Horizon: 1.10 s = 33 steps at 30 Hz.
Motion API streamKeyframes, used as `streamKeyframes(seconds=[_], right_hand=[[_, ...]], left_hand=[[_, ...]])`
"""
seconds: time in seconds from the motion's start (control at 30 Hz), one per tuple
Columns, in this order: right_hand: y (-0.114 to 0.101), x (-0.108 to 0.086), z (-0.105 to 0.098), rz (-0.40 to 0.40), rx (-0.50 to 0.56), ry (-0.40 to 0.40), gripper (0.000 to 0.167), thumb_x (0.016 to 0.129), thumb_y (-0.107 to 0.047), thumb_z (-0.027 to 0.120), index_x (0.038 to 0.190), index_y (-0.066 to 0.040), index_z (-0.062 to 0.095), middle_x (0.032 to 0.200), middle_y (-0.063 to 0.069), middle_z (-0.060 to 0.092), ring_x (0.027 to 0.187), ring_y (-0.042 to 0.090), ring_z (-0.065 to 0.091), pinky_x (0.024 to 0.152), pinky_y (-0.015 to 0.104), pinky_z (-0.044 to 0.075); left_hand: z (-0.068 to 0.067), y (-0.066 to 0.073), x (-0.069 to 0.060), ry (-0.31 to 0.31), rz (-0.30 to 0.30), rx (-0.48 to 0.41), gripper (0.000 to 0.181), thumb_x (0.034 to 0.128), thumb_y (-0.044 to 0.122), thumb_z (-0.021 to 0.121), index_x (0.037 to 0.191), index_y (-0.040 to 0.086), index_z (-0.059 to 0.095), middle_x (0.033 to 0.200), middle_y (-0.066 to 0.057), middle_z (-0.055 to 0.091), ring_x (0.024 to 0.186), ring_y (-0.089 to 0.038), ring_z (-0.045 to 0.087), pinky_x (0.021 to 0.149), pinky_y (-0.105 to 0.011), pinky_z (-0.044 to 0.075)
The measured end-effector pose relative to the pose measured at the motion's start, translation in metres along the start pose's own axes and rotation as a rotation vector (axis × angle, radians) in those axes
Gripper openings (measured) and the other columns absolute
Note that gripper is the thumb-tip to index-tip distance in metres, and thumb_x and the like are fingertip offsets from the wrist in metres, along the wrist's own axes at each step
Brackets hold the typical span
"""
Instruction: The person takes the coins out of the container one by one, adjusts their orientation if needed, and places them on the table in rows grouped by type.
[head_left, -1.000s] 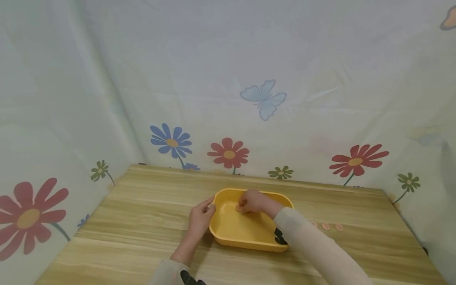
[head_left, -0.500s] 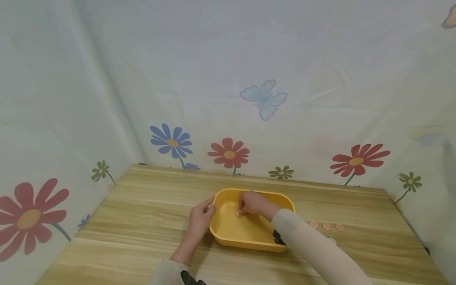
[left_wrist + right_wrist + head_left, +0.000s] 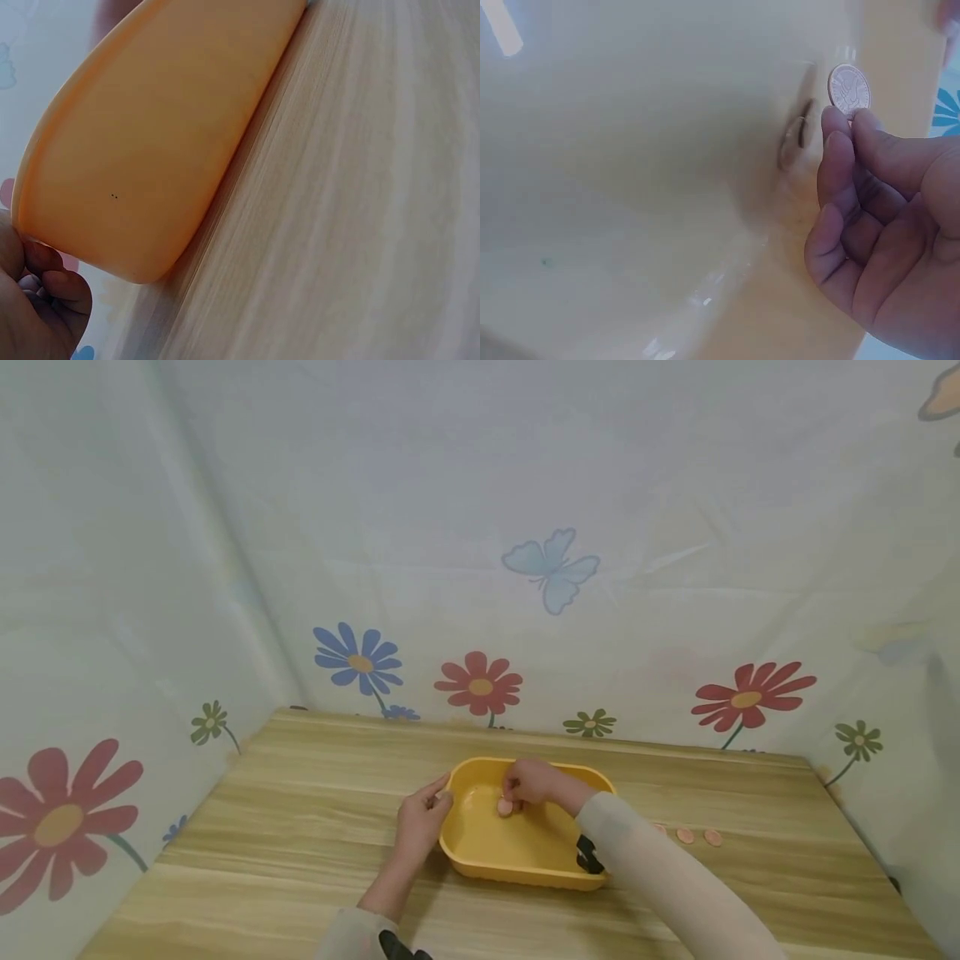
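Observation:
In the head view a yellow plastic tray (image 3: 517, 878) with rounded corners stands on the table. My left hand (image 3: 422, 820) holds its left end, thumb at the rim; the left wrist view has the curled fingers (image 3: 66, 289) against the tray's outer wall (image 3: 142, 150). Inside the tray, my right hand (image 3: 531, 782) pinches a copper coin (image 3: 505, 807) between thumb and fingertips. Seen from the right wrist, this coin (image 3: 849, 90) stands on edge above the hand (image 3: 892, 217). A blurred round outline lies beyond the fingertips; whether it is another coin or a reflection I cannot tell.
Right of the tray, copper coins (image 3: 685, 836) lie in a row on the wood-grain table (image 3: 315, 802), one partly behind the right sleeve (image 3: 667, 877). A flower-printed curtain (image 3: 420, 527) hangs at the back and sides.
The coin in my right hand has shifted slightly and turned its face more toward the head camera. A small ring-shaped thing beside the right sleeve is now hidden. My left hand stays put.

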State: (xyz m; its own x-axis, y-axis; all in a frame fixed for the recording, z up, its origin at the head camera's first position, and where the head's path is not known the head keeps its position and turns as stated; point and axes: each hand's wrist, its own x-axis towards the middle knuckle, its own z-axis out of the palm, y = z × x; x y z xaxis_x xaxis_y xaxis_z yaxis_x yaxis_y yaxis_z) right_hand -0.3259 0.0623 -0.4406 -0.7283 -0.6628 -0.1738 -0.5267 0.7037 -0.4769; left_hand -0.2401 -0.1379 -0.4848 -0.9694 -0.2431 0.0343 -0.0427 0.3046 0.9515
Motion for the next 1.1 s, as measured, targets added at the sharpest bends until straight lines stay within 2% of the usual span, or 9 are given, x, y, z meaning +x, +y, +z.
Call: streamKeyframes(seconds=[0.23, 0.4, 0.63, 0.83, 1.1], right_hand=[[0.0, -0.003, -0.007, -0.03, -0.021, -0.031, 0.016, 0.096, -0.005, 0.065, 0.082, -0.001, 0.071, 0.074, 0.008, 0.071, 0.06, 0.004, 0.047, 0.058, 0.015, 0.038], [-0.001, -0.004, -0.013, -0.026, 0.028, -0.056, 0.018, 0.097, -0.003, 0.063, 0.081, 0.0, 0.07, 0.074, 0.008, 0.069, 0.062, 0.006, 0.049, 0.059, 0.016, 0.04], [-0.009, -0.01, -0.032, -0.022, 0.038, -0.059, 0.016, 0.098, -0.002, 0.06, 0.085, -0.001, 0.07, 0.08, 0.008, 0.07, 0.067, 0.013, 0.062, 0.062, 0.018, 0.047], [-0.017, -0.016, -0.049, -0.009, 0.016, -0.067, 0.016, 0.1, -0.007, 0.06, 0.086, -0.004, 0.069, 0.082, 0.006, 0.071, 0.067, 0.011, 0.062, 0.065, 0.02, 0.049], [-0.024, -0.036, -0.065, -0.048, 0.05, -0.064, 0.017, 0.101, -0.008, 0.06, 0.087, -0.003, 0.067, 0.081, 0.009, 0.07, 0.069, 0.016, 0.063, 0.065, 0.02, 0.05]], left_hand=[[0.0, 0.0, -0.002, -0.012, -0.008, -0.003, 0.041, 0.0967, 0.011, 0.061, 0.136, 0.0, 0.063, 0.067, 0.003, 0.05, 0.055, -0.007, 0.039, 0.045, -0.016, 0.034], [0.0, 0.001, -0.002, -0.022, -0.01, 0.001, 0.042, 0.0971, 0.011, 0.061, 0.137, 0.0, 0.063, 0.066, 0.004, 0.047, 0.054, -0.008, 0.038, 0.045, -0.016, 0.033], [-0.001, 0.001, -0.001, -0.02, -0.011, 0.0, 0.041, 0.0972, 0.011, 0.061, 0.137, 0.0, 0.063, 0.065, 0.004, 0.046, 0.054, -0.008, 0.037, 0.045, -0.017, 0.033], [-0.001, -0.001, -0.001, -0.02, -0.001, -0.003, 0.041, 0.0975, 0.012, 0.061, 0.137, 0.0, 0.063, 0.066, 0.004, 0.048, 0.055, -0.008, 0.039, 0.045, -0.017, 0.034], [-0.001, -0.002, -0.001, -0.014, 0.013, -0.002, 0.041, 0.0971, 0.011, 0.061, 0.137, -0.001, 0.063, 0.065, 0.004, 0.047, 0.054, -0.008, 0.038, 0.046, -0.017, 0.033]])
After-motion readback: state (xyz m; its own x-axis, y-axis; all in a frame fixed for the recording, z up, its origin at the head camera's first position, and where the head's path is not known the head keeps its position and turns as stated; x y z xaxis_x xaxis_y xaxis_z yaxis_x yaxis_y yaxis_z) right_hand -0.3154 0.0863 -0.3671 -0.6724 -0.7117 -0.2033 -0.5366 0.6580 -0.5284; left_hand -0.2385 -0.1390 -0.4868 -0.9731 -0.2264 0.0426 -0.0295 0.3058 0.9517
